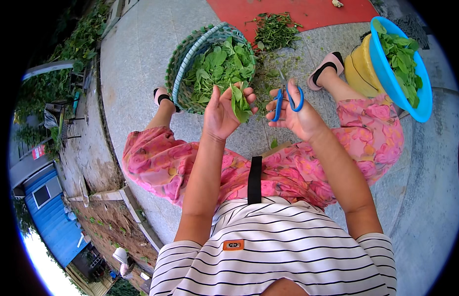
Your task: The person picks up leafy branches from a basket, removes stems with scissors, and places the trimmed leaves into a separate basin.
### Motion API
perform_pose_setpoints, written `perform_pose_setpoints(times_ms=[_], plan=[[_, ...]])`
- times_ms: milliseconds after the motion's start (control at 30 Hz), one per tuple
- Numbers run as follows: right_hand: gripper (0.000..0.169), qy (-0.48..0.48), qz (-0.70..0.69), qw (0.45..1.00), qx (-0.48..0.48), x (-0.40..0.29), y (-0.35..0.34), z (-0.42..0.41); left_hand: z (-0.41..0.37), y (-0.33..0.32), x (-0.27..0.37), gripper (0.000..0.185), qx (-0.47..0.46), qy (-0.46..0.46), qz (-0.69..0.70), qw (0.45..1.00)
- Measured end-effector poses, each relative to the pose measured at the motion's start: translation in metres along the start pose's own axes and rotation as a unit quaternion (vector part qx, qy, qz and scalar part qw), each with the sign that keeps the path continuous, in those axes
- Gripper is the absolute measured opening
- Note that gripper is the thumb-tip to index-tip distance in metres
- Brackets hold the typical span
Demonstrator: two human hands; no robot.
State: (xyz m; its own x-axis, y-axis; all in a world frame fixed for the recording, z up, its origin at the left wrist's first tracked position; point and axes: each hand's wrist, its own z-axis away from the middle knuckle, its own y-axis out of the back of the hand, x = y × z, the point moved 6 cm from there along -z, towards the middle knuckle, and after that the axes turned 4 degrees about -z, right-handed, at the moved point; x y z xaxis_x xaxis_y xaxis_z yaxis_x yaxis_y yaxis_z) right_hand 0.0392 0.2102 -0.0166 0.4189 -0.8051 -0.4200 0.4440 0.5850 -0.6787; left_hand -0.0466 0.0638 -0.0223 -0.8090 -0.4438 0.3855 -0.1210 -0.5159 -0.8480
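Observation:
A small sprig of leafy greens (240, 104) lies across the palm and fingers of my left hand (223, 116), which is turned up with its fingers curled around it. My right hand (301, 118) holds a pair of scissors (278, 105) with blue handles, the thumb through one loop and the blades pointing away from me. Beyond my left hand stands a woven green basket (173, 70) with a pale wrapped handle. It holds a heap of loose green leaves (218, 64). Past the scissors, cut stems (275, 31) are piled on the ground.
To the right, a blue basin (423, 105) with more greens (401, 63) rests tilted by a yellow bucket (362, 70). A red mat (307, 14) covers the far ground. Scraps lie on the grey paving (140, 74) between my feet. A garden bed (103, 218) runs along the left.

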Motion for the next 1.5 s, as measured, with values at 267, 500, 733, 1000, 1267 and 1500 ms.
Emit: perform_pose_setpoints(times_ms=[267, 500, 733, 1000, 1267, 1500], plan=[[0.062, 0.067, 0.112, 0.989, 0.065, -0.003, 0.002, -0.003, -0.002, 0.066, 0.0, 0.016, 0.184, 0.043, -0.216, 0.958], [0.053, 0.039, 0.14, 0.987, 0.066, 0.005, -0.008, -0.005, -0.009, 0.172, 0.072, 0.018, 0.351, -0.036, -0.317, 0.881], [0.057, 0.026, 0.247, 0.969, 0.001, 0.024, -0.02, -0.017, -0.057, 0.204, 0.147, 0.022, 0.327, -0.013, -0.895, 0.303], [0.049, 0.131, 0.37, 0.916, 0.082, 0.001, -0.025, -0.024, -0.089, 0.218, 0.136, 0.014, 0.139, 0.079, -0.968, 0.193], [0.031, -0.027, 0.079, 0.996, -0.001, 0.013, -0.03, -0.028, -0.067, 0.146, 0.137, 0.018, 0.281, -0.139, -0.882, 0.351], [0.04, 0.069, 0.16, 0.985, -0.021, 0.007, -0.026, -0.019, -0.028, 0.063, 0.118, 0.019, 0.315, -0.208, -0.885, 0.272]])
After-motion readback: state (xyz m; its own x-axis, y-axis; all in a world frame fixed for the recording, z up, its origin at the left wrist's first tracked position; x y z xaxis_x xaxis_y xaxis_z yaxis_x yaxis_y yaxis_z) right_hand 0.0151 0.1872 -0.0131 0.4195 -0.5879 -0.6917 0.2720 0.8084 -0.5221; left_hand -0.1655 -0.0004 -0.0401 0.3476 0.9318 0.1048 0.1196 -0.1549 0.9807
